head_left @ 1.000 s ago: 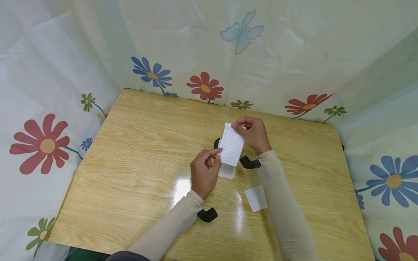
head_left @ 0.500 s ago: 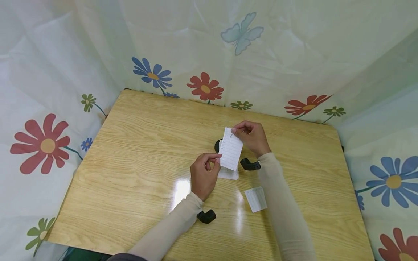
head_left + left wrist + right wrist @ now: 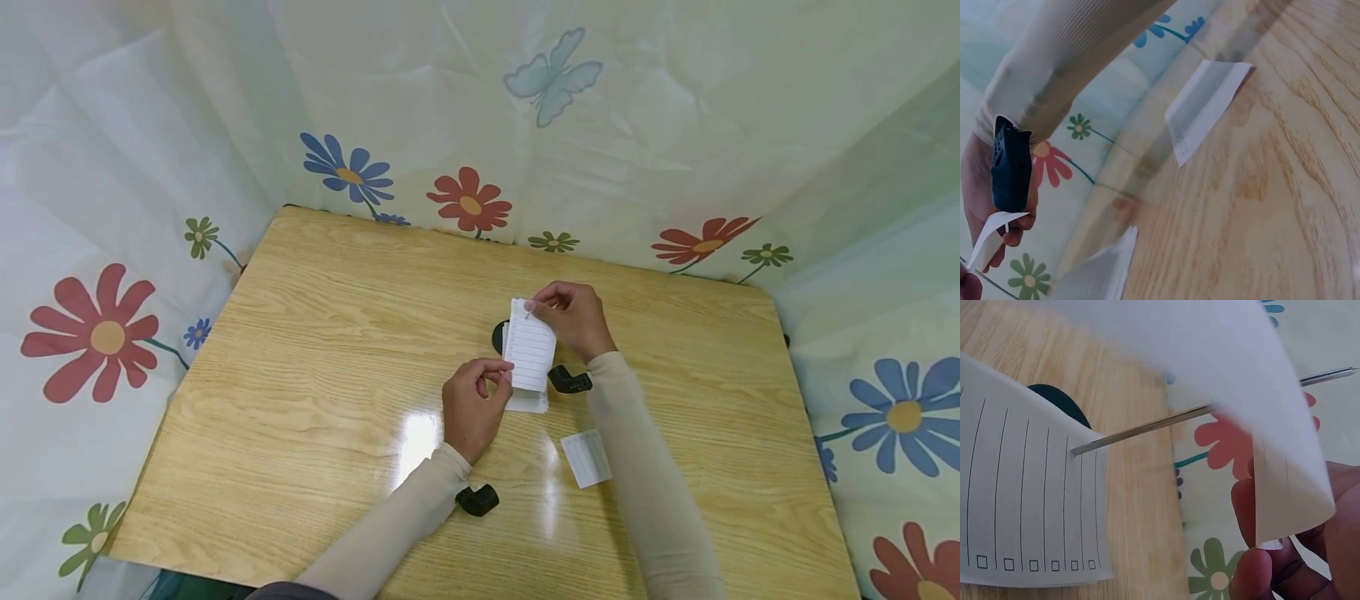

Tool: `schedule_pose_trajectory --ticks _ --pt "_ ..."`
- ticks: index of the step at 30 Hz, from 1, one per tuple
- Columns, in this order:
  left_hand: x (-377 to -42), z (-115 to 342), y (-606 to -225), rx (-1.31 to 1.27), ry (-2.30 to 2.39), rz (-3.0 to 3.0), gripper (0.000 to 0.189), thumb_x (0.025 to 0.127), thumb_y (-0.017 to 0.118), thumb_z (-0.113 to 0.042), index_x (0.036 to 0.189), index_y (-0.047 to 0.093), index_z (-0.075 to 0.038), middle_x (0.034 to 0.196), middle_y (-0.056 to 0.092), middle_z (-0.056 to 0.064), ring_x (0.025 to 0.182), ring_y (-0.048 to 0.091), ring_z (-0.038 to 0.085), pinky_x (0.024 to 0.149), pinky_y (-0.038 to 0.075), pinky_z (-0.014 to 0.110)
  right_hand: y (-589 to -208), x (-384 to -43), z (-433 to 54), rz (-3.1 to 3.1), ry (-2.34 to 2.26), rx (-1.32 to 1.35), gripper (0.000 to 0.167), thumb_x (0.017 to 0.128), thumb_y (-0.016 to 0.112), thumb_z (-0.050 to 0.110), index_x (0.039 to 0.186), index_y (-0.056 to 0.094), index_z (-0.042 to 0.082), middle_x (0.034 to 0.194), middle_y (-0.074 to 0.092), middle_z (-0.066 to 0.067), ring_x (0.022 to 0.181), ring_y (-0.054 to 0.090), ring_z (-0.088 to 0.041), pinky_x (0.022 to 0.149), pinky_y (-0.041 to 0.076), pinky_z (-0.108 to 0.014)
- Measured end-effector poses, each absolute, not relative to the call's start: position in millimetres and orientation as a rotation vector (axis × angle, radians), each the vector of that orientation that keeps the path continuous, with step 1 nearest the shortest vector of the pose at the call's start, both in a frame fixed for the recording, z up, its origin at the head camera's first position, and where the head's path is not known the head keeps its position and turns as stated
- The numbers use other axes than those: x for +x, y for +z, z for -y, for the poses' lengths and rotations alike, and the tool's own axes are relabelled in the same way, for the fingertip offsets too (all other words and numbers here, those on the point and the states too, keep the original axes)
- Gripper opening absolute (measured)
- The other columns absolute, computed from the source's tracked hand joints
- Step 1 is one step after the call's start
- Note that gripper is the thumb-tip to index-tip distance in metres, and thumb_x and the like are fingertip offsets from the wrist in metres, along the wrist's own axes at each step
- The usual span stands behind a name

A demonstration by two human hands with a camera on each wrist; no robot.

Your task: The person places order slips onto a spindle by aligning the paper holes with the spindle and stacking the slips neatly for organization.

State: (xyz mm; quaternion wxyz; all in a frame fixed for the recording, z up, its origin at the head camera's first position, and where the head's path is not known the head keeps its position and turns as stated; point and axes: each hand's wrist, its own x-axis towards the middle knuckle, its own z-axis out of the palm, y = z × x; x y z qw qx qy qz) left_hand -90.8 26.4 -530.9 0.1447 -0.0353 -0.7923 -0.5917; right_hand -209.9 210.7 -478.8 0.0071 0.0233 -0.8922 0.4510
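A lined sheet of paper (image 3: 531,354) with small checkboxes is held over a paper spike. My right hand (image 3: 576,318) pinches its top right corner. My left hand (image 3: 474,408) pinches its lower left edge between thumb and finger. In the right wrist view, the metal rod (image 3: 1154,427) rises from a stack of similar sheets (image 3: 1029,487) and shows on both sides of the held sheet, its tip beyond the edge. The sheet bends there, so the exact piercing point is unclear. The spike's round black base (image 3: 498,337) peeks out left of the stack.
Another lined sheet (image 3: 586,459) lies alone on the wooden table (image 3: 337,333), beside my right forearm. Black wrist cameras sit on both wrists. A flower-printed curtain (image 3: 420,100) surrounds the table at the back and sides.
Both hands and the held sheet have come slightly nearer to me, closer over the stack. The sheet now bends more on its right side. The loose sheet has stayed put.
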Motion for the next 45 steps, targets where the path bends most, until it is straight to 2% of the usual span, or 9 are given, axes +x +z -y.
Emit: schedule_pose_trajectory --ticks 14,21,32,39,45 --pt "-92 -29 -541 -0.076 -1.577 2.388 0.012 0.092 0.077 -0.012 0.100 0.084 -0.017 0.080 0.074 -0.003 0.060 0.044 0.003 0.055 0.034 0.019 -487 -213 -212 2.851 1.307 0.088 0.017 0.094 0.084 0.026 0.093 0.078 0.010 0.088 0.073 -0.010 0.077 0.056 -0.024 0.065 0.046 -0.032" --pt "-92 -29 -546 -0.054 -1.534 2.437 0.011 0.093 0.077 -0.015 0.100 0.084 -0.018 0.081 0.075 -0.005 0.061 0.046 0.004 0.056 0.035 0.020 -495 -215 -213 2.870 1.294 0.078 0.016 0.095 0.083 0.025 0.092 0.077 0.011 0.088 0.072 -0.007 0.077 0.058 -0.023 0.065 0.047 -0.032" --pt "-91 -29 -551 -0.035 -1.444 2.574 0.010 0.093 0.079 -0.020 0.100 0.085 -0.021 0.083 0.077 -0.007 0.077 0.066 0.015 0.062 0.045 0.022 -511 -216 -214 2.919 1.224 0.113 0.009 0.095 0.083 0.019 0.090 0.077 0.013 0.094 0.071 -0.007 0.079 0.055 -0.024 0.069 0.045 -0.036" --pt "-92 -31 -553 0.008 -1.352 2.668 0.008 0.094 0.080 -0.027 0.099 0.085 -0.025 0.081 0.076 -0.012 0.077 0.063 0.012 0.059 0.042 0.022 -523 -218 -214 2.942 1.222 0.137 0.006 0.096 0.080 0.013 0.091 0.076 0.013 0.092 0.074 -0.007 0.080 0.061 -0.024 0.072 0.049 -0.035" --pt "-93 -31 -556 -0.006 -1.271 2.735 0.008 0.095 0.078 -0.029 0.098 0.085 -0.027 0.081 0.076 -0.013 0.074 0.057 0.009 0.057 0.039 0.021 -533 -220 -217 2.980 1.153 0.149 0.008 0.097 0.080 0.018 0.093 0.074 0.014 0.093 0.073 -0.006 0.084 0.063 -0.025 0.077 0.050 -0.036"
